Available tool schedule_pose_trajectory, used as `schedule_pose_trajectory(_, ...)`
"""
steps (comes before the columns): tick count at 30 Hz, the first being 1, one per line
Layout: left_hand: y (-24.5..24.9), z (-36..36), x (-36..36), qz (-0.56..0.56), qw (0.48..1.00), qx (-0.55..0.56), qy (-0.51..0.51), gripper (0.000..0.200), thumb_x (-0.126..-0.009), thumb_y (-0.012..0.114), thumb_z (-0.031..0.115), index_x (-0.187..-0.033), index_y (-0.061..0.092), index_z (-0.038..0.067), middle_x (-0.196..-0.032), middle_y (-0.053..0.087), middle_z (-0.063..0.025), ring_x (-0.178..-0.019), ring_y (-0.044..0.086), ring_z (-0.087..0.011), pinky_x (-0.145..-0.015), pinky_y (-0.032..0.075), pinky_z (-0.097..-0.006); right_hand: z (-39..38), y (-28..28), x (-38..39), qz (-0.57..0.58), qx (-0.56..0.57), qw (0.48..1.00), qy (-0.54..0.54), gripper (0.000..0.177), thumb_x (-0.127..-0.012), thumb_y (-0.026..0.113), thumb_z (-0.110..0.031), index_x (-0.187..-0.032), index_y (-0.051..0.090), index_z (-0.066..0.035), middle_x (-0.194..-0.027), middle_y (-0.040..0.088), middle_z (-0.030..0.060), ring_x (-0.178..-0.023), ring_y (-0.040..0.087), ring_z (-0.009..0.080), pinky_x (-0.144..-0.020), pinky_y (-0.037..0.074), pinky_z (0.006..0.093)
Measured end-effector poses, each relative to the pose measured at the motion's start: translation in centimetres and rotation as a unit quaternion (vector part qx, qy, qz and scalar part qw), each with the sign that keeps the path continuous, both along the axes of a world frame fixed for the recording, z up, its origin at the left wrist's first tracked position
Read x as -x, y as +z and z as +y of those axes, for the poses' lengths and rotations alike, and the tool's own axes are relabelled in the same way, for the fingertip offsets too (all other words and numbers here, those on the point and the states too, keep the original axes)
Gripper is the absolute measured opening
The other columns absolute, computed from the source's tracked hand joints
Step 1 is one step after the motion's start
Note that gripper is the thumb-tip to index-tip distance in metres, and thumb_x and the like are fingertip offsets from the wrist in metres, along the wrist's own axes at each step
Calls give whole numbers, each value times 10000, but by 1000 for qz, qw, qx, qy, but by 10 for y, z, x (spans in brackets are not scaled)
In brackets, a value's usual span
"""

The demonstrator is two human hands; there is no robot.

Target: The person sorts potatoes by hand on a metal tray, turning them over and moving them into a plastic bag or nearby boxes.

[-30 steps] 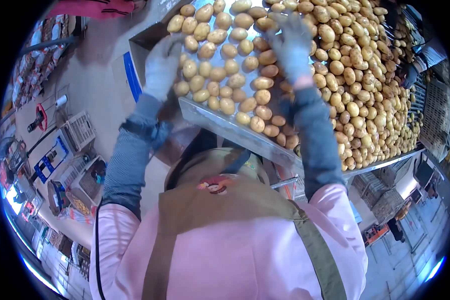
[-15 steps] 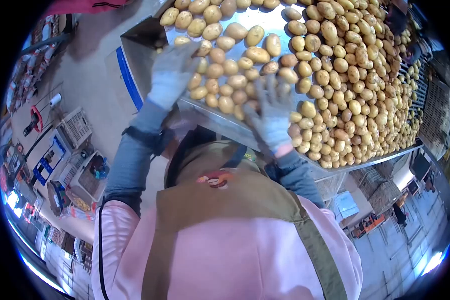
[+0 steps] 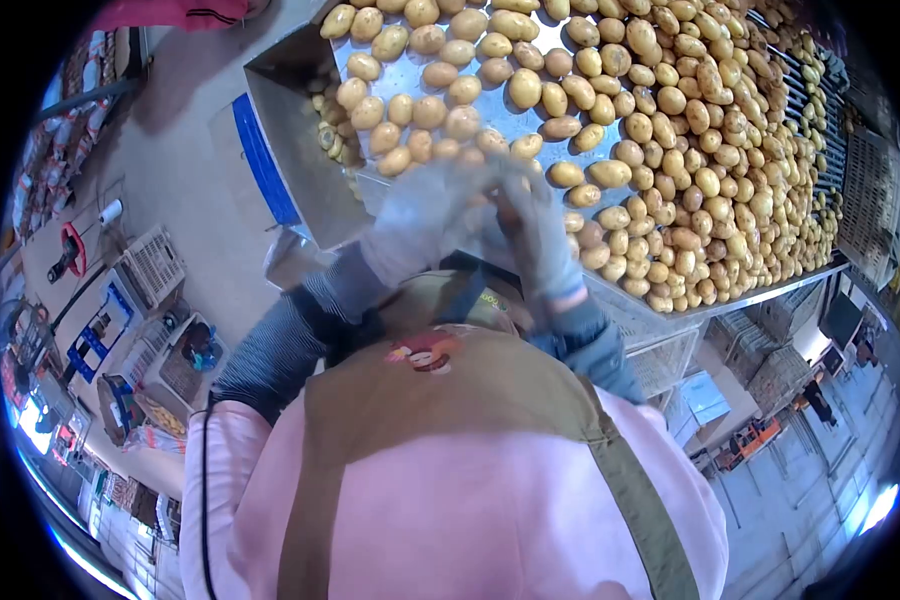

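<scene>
Both my hands wear light grey gloves and are close together at the near edge of the metal sorting table (image 3: 485,85). My left hand (image 3: 425,215) is smeared by motion, so its fingers cannot be made out. Beside it, my right hand (image 3: 542,235) has its fingers bent around a brownish potato, mostly hidden. Loose yellow potatoes (image 3: 461,123) lie just beyond my hands. A dense heap of potatoes (image 3: 705,180) covers the right side of the table. To the left, several potatoes (image 3: 332,135) are in a metal chute (image 3: 300,150).
A blue strip (image 3: 264,160) runs along the chute's outer side. Dark rollers (image 3: 815,120) carry potatoes at the far right, near stacked crates (image 3: 865,200). Plastic crates (image 3: 150,262) stand on the floor at left. A pink garment (image 3: 170,12) shows at the top left.
My left hand has moved right and toward my body, next to my right hand. My right fingers, spread before, are now bent. Potatoes have left the near-left corner, and several now show in the chute.
</scene>
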State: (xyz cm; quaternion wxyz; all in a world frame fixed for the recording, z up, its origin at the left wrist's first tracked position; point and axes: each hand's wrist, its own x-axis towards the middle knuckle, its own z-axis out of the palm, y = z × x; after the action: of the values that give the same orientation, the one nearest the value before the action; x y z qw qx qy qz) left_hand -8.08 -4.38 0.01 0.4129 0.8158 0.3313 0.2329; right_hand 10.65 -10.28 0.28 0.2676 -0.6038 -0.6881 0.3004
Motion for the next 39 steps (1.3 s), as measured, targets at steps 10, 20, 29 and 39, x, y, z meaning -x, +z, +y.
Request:
schedule_pose_trajectory(10,-83,47,0,411,908,-85,-18,406,-849,698,231,-1235,634,123,-1046,662,-126,-1006,643,-321,-842,530,-448,-345,-38,-217,219,323,679,-622,478,-970,648,-336,-1290,571,10,-1001,655,88,-875,647,196,-679,568,319)
schedule_pose_trajectory(20,33,-47,-75,44,953,112,-277,478,-902,667,258,-1313,583,29,-1209,646,-175,-1130,617,-359,-1015,467,-463,-159,62,-40,529,258,723,-362,377,-1032,535,-362,-1176,634,-29,-1094,682,101,-938,655,209,-814,517,354)
schedule_pose_trajectory(29,-86,125,-36,289,918,-269,23,579,-921,645,407,-1416,530,130,-1493,476,-160,-1411,396,-382,-1114,346,-541,-321,21,-187,-381,398,754,-356,493,-937,671,-221,-1370,571,-7,-1190,664,166,-1102,629,263,-988,502,361)
schedule_pose_trajectory(39,-54,-2,37,200,966,-164,-17,410,-864,692,232,-1255,657,115,-1415,548,-143,-1367,453,-353,-1129,316,-570,-50,-44,-52,-280,71,949,-124,642,-875,666,-359,-1439,500,-103,-1528,393,227,-1460,316,410,-1186,191,602)
